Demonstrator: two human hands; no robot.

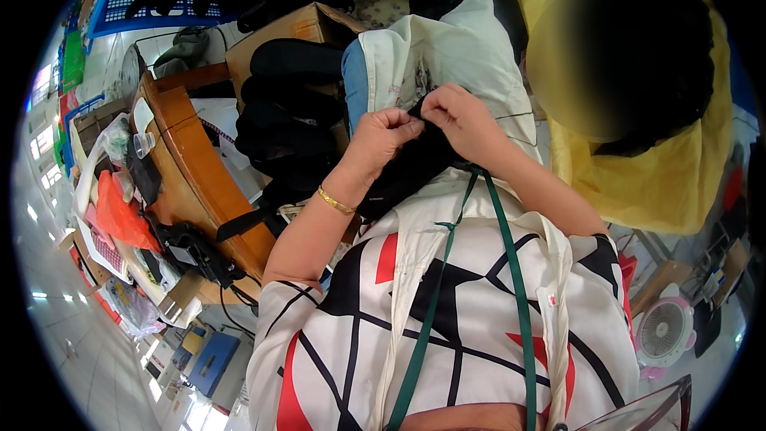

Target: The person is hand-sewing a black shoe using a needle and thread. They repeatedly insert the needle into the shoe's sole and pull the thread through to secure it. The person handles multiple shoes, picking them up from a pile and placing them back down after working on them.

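Note:
A black cloth piece (411,164) lies in my lap, its upper edge raised between my two hands. My left hand (383,137) is closed, thumb and fingers pinching that edge. Close beside it, my right hand (461,118) grips the same edge, its fingers curled and bent down. The fingertips almost meet, and whatever small detail is between them is hidden. Beneath and beyond the hands, an off-white cloth (479,48) covers my lap and knees. Just left of my left hand is a pile of black cloth pieces (287,124).
A cardboard box (319,24) stands behind the black pile. To the left is a wooden table (203,168) with an orange-red plastic bag (124,211) near it. At right, a yellow cloth (678,191) lies under a large black heap. A pink-and-white fan (665,329) stands lower right.

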